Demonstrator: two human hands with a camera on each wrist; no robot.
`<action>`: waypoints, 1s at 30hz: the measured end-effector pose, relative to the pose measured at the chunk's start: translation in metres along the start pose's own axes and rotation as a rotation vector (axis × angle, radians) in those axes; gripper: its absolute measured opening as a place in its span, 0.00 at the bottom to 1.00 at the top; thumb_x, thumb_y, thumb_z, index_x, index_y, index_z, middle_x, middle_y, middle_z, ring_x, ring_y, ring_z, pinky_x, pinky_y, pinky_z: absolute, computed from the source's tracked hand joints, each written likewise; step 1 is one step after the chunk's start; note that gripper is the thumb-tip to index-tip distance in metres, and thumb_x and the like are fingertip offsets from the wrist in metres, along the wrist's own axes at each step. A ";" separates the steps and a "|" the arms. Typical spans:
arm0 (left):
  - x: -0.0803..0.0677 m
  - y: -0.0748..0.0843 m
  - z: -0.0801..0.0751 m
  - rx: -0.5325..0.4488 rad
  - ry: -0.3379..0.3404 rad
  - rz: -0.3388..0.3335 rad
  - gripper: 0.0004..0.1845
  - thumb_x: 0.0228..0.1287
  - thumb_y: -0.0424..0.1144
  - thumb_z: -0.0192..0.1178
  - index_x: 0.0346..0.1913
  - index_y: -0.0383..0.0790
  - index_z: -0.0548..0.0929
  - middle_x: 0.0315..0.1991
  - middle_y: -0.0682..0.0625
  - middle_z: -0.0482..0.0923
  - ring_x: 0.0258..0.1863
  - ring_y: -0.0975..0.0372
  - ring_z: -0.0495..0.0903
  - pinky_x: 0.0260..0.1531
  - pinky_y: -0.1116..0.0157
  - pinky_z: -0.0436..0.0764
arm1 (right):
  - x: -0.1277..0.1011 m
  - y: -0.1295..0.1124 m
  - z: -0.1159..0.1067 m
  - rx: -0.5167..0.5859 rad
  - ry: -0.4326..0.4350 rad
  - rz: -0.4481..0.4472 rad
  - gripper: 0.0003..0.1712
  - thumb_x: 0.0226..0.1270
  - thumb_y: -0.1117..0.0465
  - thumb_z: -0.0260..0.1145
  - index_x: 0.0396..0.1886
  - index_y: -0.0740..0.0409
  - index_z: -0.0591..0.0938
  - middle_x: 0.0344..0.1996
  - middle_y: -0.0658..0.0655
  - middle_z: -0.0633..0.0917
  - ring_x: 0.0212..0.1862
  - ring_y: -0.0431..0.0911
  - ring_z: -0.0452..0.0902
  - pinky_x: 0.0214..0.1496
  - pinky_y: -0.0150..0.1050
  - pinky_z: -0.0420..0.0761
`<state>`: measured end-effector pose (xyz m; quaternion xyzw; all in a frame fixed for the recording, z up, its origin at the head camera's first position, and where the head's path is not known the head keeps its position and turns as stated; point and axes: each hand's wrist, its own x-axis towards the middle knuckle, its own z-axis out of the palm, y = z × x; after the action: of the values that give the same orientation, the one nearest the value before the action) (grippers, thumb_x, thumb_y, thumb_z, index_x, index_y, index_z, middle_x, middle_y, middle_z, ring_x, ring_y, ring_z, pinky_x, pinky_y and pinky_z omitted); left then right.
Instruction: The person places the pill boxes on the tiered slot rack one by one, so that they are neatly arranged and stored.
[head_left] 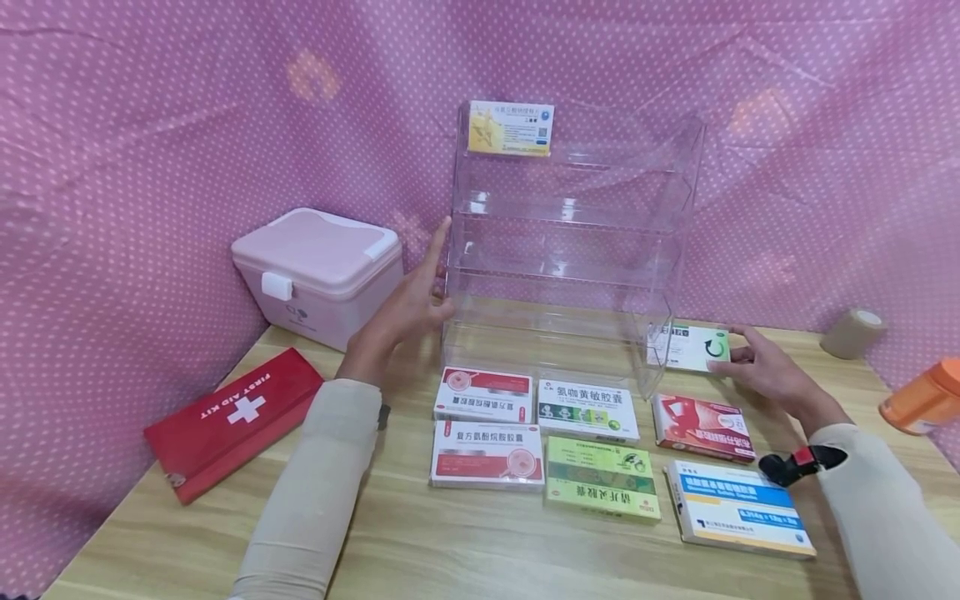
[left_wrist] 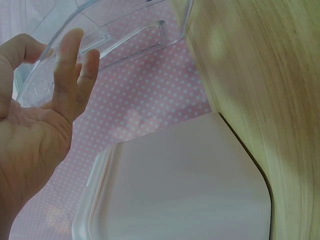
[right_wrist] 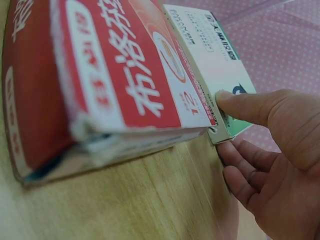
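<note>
Head view: L hand [head_left: 408,304], fingers loose, by clear rack [head_left: 570,218], I'd say to steady it; R hand [head_left: 772,371] has white-green box [head_left: 686,347] at rack's right, beyond red box [head_left: 705,427]. L wrist: rack contact hard to tell. R wrist: thumb atop, fingers under, pinching box edge, prob. for control.

Pinching one end of a white-and-green box [right_wrist: 212,60] with the right hand [right_wrist: 287,145], near a red-and-white box [right_wrist: 132,65] on the worktop [right_wrist: 125,200], against dotted pink cloth [right_wrist: 285,65].
</note>
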<state>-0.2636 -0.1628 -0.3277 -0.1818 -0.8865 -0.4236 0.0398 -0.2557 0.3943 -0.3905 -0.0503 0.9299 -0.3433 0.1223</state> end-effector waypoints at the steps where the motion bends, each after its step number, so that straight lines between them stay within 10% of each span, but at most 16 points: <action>1: 0.000 0.000 0.000 -0.001 0.000 0.000 0.68 0.66 0.25 0.63 0.84 0.81 0.27 0.83 0.33 0.62 0.57 0.43 0.83 0.52 0.49 0.87 | -0.001 0.000 0.000 -0.006 0.005 -0.001 0.54 0.83 0.48 0.62 0.88 0.66 0.39 0.69 0.86 0.69 0.70 0.79 0.67 0.67 0.72 0.74; 13: -0.001 0.003 0.001 0.015 0.009 -0.017 0.67 0.66 0.26 0.63 0.85 0.78 0.28 0.87 0.39 0.55 0.49 0.46 0.82 0.42 0.55 0.85 | -0.006 -0.005 -0.004 -0.018 0.093 -0.066 0.46 0.84 0.54 0.61 0.87 0.66 0.49 0.65 0.85 0.75 0.62 0.70 0.80 0.54 0.43 0.84; 17: -0.002 0.003 0.001 0.014 0.014 -0.021 0.67 0.66 0.26 0.63 0.85 0.78 0.28 0.88 0.40 0.53 0.54 0.44 0.82 0.47 0.52 0.86 | -0.009 -0.010 -0.013 0.022 0.181 -0.142 0.44 0.82 0.61 0.64 0.84 0.72 0.51 0.62 0.83 0.78 0.49 0.43 0.86 0.44 0.30 0.84; 20: -0.002 0.003 0.000 0.012 0.019 -0.015 0.67 0.66 0.26 0.64 0.85 0.79 0.28 0.89 0.41 0.51 0.58 0.43 0.82 0.53 0.48 0.86 | -0.012 -0.017 -0.023 0.074 0.274 -0.154 0.45 0.80 0.62 0.65 0.85 0.71 0.52 0.45 0.58 0.89 0.39 0.28 0.82 0.40 0.26 0.83; 24: -0.002 0.003 0.000 0.005 0.016 -0.006 0.67 0.66 0.26 0.63 0.85 0.78 0.28 0.87 0.38 0.54 0.63 0.42 0.81 0.58 0.45 0.85 | -0.020 -0.031 -0.037 0.323 0.372 -0.101 0.48 0.79 0.62 0.67 0.89 0.58 0.51 0.34 0.27 0.83 0.35 0.26 0.84 0.39 0.22 0.84; 30: -0.002 0.001 0.000 0.010 0.004 -0.014 0.68 0.67 0.26 0.63 0.83 0.83 0.27 0.88 0.38 0.53 0.63 0.42 0.79 0.56 0.46 0.85 | -0.029 -0.057 -0.049 0.834 0.533 -0.154 0.43 0.70 0.70 0.72 0.79 0.43 0.66 0.35 0.37 0.89 0.36 0.29 0.88 0.40 0.23 0.87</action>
<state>-0.2615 -0.1626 -0.3271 -0.1746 -0.8898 -0.4198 0.0393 -0.2399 0.3865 -0.3121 0.0239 0.7059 -0.6948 -0.1355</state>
